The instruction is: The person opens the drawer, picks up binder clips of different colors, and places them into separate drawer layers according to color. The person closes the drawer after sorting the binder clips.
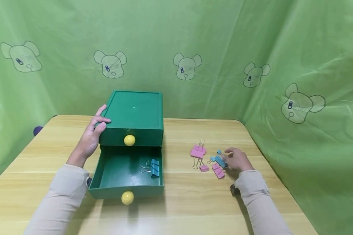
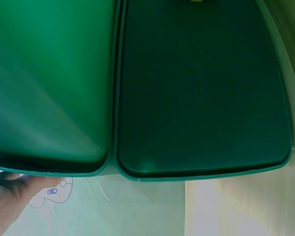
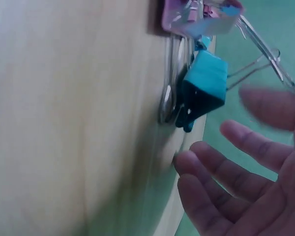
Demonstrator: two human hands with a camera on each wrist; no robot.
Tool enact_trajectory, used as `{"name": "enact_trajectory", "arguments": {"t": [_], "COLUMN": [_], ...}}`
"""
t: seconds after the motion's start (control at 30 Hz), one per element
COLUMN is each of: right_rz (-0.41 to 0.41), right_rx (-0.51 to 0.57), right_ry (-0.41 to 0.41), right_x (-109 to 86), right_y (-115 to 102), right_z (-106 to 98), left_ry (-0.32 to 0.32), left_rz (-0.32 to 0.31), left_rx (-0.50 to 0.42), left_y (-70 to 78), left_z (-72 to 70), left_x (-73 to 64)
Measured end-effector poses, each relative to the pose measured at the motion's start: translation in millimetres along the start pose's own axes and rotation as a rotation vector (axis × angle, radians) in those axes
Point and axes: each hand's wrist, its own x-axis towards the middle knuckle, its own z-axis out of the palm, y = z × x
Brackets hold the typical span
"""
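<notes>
A green two-drawer box (image 1: 135, 109) stands on the table, its lower drawer (image 1: 117, 169) pulled out and its upper one closed. Against the box's left side rests my left hand (image 1: 89, 138), fingers extended along the top edge. Blue binder clips (image 1: 155, 168) lie at the right inside the lower drawer. My right hand (image 1: 237, 159) reaches over the loose clips, beside a large blue binder clip (image 3: 206, 78). In the right wrist view its fingers are spread and relaxed, with the thumb close to a clip's wire handle and nothing in the grasp.
Pink binder clips (image 1: 198, 151) lie left of the blue ones, and another pink clip (image 1: 218, 171) sits just in front. Small blue clips are scattered around them. Yellow knobs (image 1: 127, 197) stick out from the drawer fronts. A green curtain (image 1: 211, 36) hangs behind the wooden table (image 1: 191, 205).
</notes>
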Motion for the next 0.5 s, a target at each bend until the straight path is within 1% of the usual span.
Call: {"name": "enact_trajectory", "arguments": {"t": [0.07,0.13,0.2,0.27,0.33,0.43,0.5], "right_rz": [-0.001,-0.004,-0.011,-0.020,-0.042,-0.065,-0.096], "right_rx": [0.000,0.002,0.008,0.039,0.047,0.050,0.027], "right_ry": [0.013,-0.004,-0.048,-0.102,-0.148,-0.186,-0.206], "right_x": [-0.6,-1.3,-1.8,-1.6,-1.1,0.7,1.5], "right_y": [2.8,5.2,6.7,7.2,6.8,6.7,6.7], "right_z": [-1.0,-2.3,-2.7,-2.5,-1.9,0.2,1.6], "left_ry": [-0.001,0.000,0.000,0.002,0.006,0.006,0.004], "left_rz": [-0.001,0.000,0.001,0.002,0.003,0.004,0.007], "left_rx": [-0.002,-0.001,-0.001,0.003,0.003,-0.002,-0.010], "left_y": [-0.5,-1.0,-1.3,-1.5,-1.6,-2.5,-3.3], "left_z": [0.2,0.1,-0.2,-0.6,-0.9,-0.9,-0.7], "left_x": [-0.4,-0.6,-0.7,-0.7,-0.3,0.4,1.0]}}
